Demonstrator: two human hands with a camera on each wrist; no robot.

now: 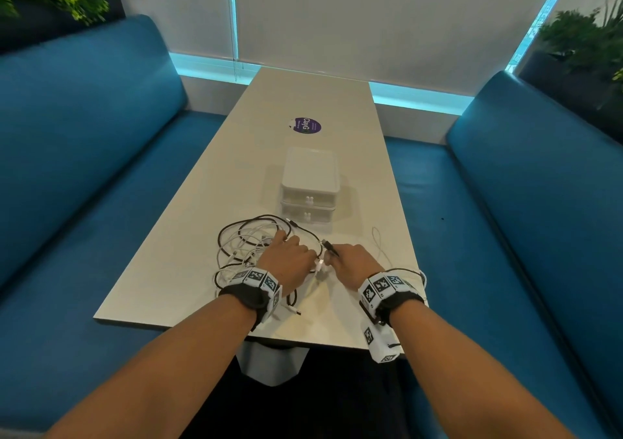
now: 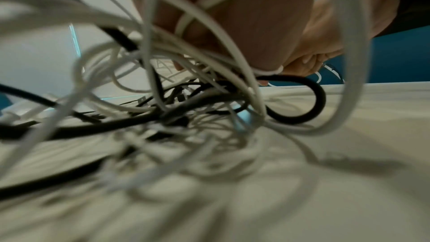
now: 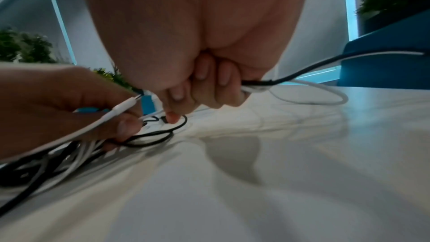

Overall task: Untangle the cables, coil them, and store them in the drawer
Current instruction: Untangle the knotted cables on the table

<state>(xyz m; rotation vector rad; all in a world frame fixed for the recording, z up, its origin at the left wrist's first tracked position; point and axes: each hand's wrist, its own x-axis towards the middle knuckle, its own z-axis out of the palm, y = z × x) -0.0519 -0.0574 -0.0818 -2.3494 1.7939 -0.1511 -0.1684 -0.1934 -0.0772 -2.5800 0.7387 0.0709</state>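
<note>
A tangle of black and white cables (image 1: 249, 246) lies on the white table (image 1: 303, 101) near its front edge. My left hand (image 1: 293, 253) rests on the tangle's right side and pinches a white cable (image 3: 111, 115) just behind its plug. Several loops (image 2: 209, 62) hang over its fingers. Close to its right, my right hand (image 1: 354, 259) has its fingers (image 3: 216, 82) curled round a black cable (image 3: 302, 71) and a white one together. A black plug (image 1: 328, 246) sticks out between the hands. Behind the tangle stands a white two-drawer box (image 1: 310, 185), both drawers shut.
A thin white cable loop (image 1: 377, 239) trails towards the table's right edge. A purple sticker (image 1: 306, 125) lies beyond the drawer box. Blue sofas (image 1: 84, 168) flank the table on both sides, with plants (image 1: 590, 44) behind them.
</note>
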